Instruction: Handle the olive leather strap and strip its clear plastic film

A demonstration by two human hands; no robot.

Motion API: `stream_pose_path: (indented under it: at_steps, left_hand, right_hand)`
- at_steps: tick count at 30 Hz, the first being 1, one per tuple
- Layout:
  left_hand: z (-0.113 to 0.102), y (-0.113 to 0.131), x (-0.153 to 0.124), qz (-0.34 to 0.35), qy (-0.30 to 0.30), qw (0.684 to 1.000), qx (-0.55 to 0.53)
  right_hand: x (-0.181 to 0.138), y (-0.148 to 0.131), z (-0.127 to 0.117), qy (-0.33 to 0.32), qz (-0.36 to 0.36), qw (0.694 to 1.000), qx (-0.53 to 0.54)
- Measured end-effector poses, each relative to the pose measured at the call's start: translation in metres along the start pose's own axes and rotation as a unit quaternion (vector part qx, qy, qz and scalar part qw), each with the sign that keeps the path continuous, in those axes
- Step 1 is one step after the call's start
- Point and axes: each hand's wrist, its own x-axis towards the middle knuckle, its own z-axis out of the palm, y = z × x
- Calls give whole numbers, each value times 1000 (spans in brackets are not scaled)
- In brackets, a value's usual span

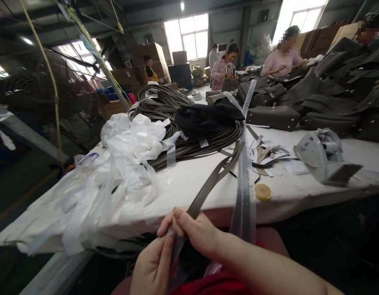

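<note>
My right hand (192, 231) is closed in a pinch on the near end of an olive-grey leather strap (208, 189), fingers curled over it just below the near edge of the white table (189, 184). My left hand (154, 268) sits right under it, touching it, with thumb and fingers drawn together around the same strap end and the clear plastic sleeve (177, 250) there. From my grip the strap runs up over the table edge and away across the top toward the big coil of matching straps (165, 106).

Just right of the strap, a long clear plastic strip (245, 180) lies along the table and hangs off its near edge beside my right wrist. A small round yellow disc (262, 191) rests on the table just right of that strip. Left of the strap is a heap of crumpled white and clear plastic wrappings (128, 151). A black cloth (208, 116) lies on the far side of the coil. Paper and leather scraps (266, 153) are scattered beyond the disc, and a crumpled grey bag (323, 157) lies further right. Dark handbags (272, 116) are stacked along the far right of the table, where other people (224, 65) work.
</note>
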Motion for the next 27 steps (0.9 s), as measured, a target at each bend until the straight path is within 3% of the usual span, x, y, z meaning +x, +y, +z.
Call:
stream_pose_path:
  at_steps: [2, 5, 9, 13, 16, 22, 24, 27]
  left_hand:
    - [2, 4, 2, 6, 26, 1000, -2]
    - [1, 11, 2, -8, 51, 999, 0]
    - [-1, 13, 6, -24, 29, 999, 11]
    - [1, 0, 16, -3, 9, 1000, 30]
    - [2, -11, 21, -5, -17, 1000, -22]
    - [-2, -18, 21, -115, -94, 966, -213]
    - [-7, -22, 24, -89, -151, 969, -174]
    - [-22, -42, 31, -59, -174, 982, 30]
  right_hand:
    - [2, 0, 3, -18, -1, 1000, 16]
    - [8, -12, -8, 24, -16, 998, 64]
    - [14, -24, -23, 72, 16, 994, 87]
    - [6, -6, -13, -3, 47, 999, -20]
    - [-3, 13, -4, -36, 57, 995, -70]
    - [-8, 12, -11, -21, -67, 975, -211]
    - [-6, -2, -17, 5, -86, 974, -207]
    - [0, -29, -31, 123, -111, 971, -175]
